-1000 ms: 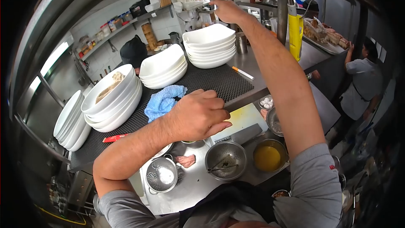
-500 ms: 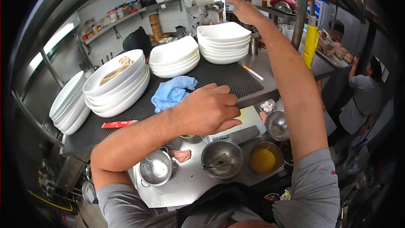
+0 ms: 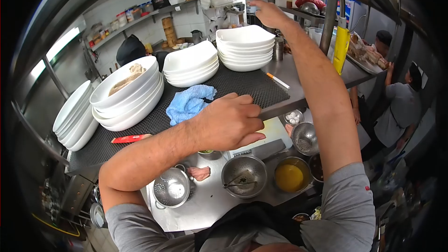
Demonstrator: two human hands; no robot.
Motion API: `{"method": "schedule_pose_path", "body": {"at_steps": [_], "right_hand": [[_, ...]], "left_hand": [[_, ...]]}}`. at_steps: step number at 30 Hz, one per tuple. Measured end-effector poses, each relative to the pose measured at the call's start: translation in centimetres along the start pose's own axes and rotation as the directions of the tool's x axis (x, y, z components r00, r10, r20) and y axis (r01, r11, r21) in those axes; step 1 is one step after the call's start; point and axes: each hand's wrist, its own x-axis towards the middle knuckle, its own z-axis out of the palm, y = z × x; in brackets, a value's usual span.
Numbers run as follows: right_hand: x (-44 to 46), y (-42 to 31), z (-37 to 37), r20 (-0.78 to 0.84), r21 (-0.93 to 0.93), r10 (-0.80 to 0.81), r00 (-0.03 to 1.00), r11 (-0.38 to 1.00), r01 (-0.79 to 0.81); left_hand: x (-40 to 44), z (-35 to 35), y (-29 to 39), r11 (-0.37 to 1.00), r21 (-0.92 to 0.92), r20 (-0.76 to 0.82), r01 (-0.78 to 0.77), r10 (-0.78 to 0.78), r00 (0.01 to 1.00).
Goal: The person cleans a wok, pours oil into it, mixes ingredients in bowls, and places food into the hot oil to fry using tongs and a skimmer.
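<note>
Leaning to one side at the far left, a stack of white dishes [image 3: 73, 120] is supported by a black ribbed mat [image 3: 233, 84]. Beside it, a crumpled beige cloth [image 3: 127, 80] is held in the topmost of the deep white bowls [image 3: 123, 105], and a red packet [image 3: 130, 138] is laid near their base. Below, on the steel worktop [image 3: 198, 210], a two-handled colander [image 3: 171, 189] is placed beside a piece of raw meat [image 3: 199, 173]. Above, a blue cloth [image 3: 189, 105] is bunched on the mat, in front of the middle bowl stack [image 3: 191, 67].

Just beside that cloth, the left hand [image 3: 235, 121] is raised with its fingers loosely curled and its thumb set apart; whether anything is gripped cannot be told (the palm is turned from view). Beneath it are seen a steel bowl [image 3: 244, 177], a broad blade [image 3: 263, 149] and a pale cutting board [image 3: 277, 133].

Above the right bowl stack [image 3: 245, 49], the right hand [image 3: 268, 15] is held outstretched, one finger extended; its underside is hidden, so its grip cannot be judged. Farther right, a pot of yellow liquid [image 3: 289, 177] is partly bordered by a perforated bowl [image 3: 306, 138].
</note>
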Motion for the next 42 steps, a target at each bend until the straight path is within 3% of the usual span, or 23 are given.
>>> {"method": "schedule_pose_path", "body": {"at_steps": [5, 11, 14, 19, 20, 21, 22, 23, 25, 27, 28, 29, 30, 31, 32, 33, 34, 35, 36, 37, 38, 40, 42], "right_hand": [[-0.2, -0.4, -0.2, -0.007, -0.009, 0.004, 1.000, 1.000, -0.004], [0.1, 0.5, 0.6, -0.043, 0.010, -0.017, 0.999, 1.000, 0.018], [-1.3, -2.5, -0.9, 0.004, 0.087, 0.150, 0.989, 0.985, -0.150], [-5.8, -7.5, -4.0, -0.224, 0.169, 0.057, 0.973, 0.985, -0.019], [-7.8, -9.0, -4.8, -0.299, 0.113, 0.014, 0.954, 0.993, 0.020], [-10.7, -11.3, -6.1, -0.406, 0.081, -0.030, 0.913, 0.994, 0.069], [-14.2, -14.1, -7.6, -0.403, 0.222, 0.063, 0.913, 0.975, 0.031], [-17.7, -15.7, -8.0, -0.519, 0.231, 0.020, 0.855, 0.966, 0.117], [-26.5, -19.5, -9.2, -0.525, 0.242, 0.006, 0.851, 0.960, 0.143], [-36.2, -23.0, -8.9, -0.466, 0.286, 0.180, 0.866, 0.957, -0.045], [-41.6, -24.3, -8.1, -0.398, 0.245, 0.305, 0.865, 0.944, -0.220], [-47.3, -25.5, -6.5, -0.355, 0.327, 0.444, 0.823, 0.883, -0.336], [-53.1, -27.1, -4.3, -0.383, 0.357, 0.587, 0.713, 0.806, -0.472], [-59.0, -29.6, -2.9, -0.301, 0.423, 0.790, 0.535, 0.613, -0.667], [-66.0, -32.3, -0.3, -0.315, 0.426, 0.874, 0.370, 0.479, -0.767], [-71.6, -36.2, 0.5, -0.318, 0.387, 0.923, 0.214, 0.333, -0.860], [-77.3, -40.7, 1.1, -0.284, 0.311, 0.958, -0.028, 0.064, -0.948], [-81.3, -45.7, 1.5, -0.293, 0.229, 0.925, -0.243, -0.179, -0.957], [-87.9, -50.5, 3.4, -0.381, 0.214, 0.860, -0.341, -0.276, -0.937], [-91.7, -55.4, 3.9, -0.368, 0.164, 0.745, -0.557, -0.537, -0.827], [-95.7, -60.0, 5.0, -0.399, 0.164, 0.631, -0.666, -0.665, -0.728], [-100.0, -66.8, 6.3, -0.290, 0.085, 0.479, -0.829, -0.849, -0.521], [-103.9, -71.3, 8.6, -0.106, -0.109, 0.452, -0.886, -0.890, -0.442]], "left_hand": [[0.0, 0.0, 0.1, 1.000, -0.011, 0.001, 0.003, -0.003, 1.000], [0.1, -0.1, 0.3, 0.993, 0.107, 0.025, -0.042, 0.040, 0.999], [0.2, -0.3, 0.6, 0.987, 0.146, 0.051, -0.065, 0.058, 0.997], [0.9, -0.9, 2.1, 0.981, 0.175, -0.007, -0.088, 0.090, 0.996], [1.0, -1.3, 2.7, 0.980, 0.175, -0.026, -0.091, 0.097, 0.995], [0.8, -1.6, 3.4, 0.989, 0.116, -0.057, -0.087, 0.094, 0.994], [0.3, -1.4, 4.2, 0.998, 0.017, -0.135, -0.055, 0.057, 0.989], [-0.6, -0.7, 5.2, 0.995, -0.087, -0.202, -0.038, 0.020, 0.979], [-3.2, 2.1, 7.3, 0.920, -0.387, -0.302, -0.054, -0.071, 0.951], [-6.6, 7.4, 9.3, 0.746, -0.661, -0.317, -0.078, -0.184, 0.930], [-7.8, 10.5, 10.5, 0.582, -0.813, -0.189, 0.010, -0.280, 0.941], [-9.0, 14.0, 11.7, 0.409, -0.908, -0.064, 0.088, -0.345, 0.937], [-10.7, 19.3, 12.6, 0.116, -0.979, 0.115, 0.168, -0.369, 0.922], [-12.4, 23.7, 13.9, -0.094, -0.967, 0.256, 0.238, -0.360, 0.897], [-13.2, 25.5, 16.0, -0.132, -0.933, 0.361, 0.336, -0.354, 0.863], [-14.6, 27.8, 17.6, -0.175, -0.902, 0.428, 0.393, -0.253, 0.868], [-15.4, 29.8, 19.2, -0.213, -0.869, 0.482, 0.446, -0.161, 0.861], [-15.9, 30.4, 20.7, -0.091, -0.875, 0.482, 0.476, -0.064, 0.874], [-16.2, 30.8, 22.1, 0.031, -0.879, 0.476, 0.476, 0.024, 0.879], [-16.6, 31.2, 22.9, 0.162, -0.876, 0.474, 0.455, 0.106, 0.874], [-16.5, 31.8, 23.6, 0.177, -0.880, 0.471, 0.441, 0.198, 0.860], [-15.7, 33.5, 24.8, 0.216, -0.891, 0.454, 0.400, 0.377, 0.808], [-14.9, 35.9, 25.8, 0.285, -0.866, 0.499, 0.411, 0.420, 0.758]]}}
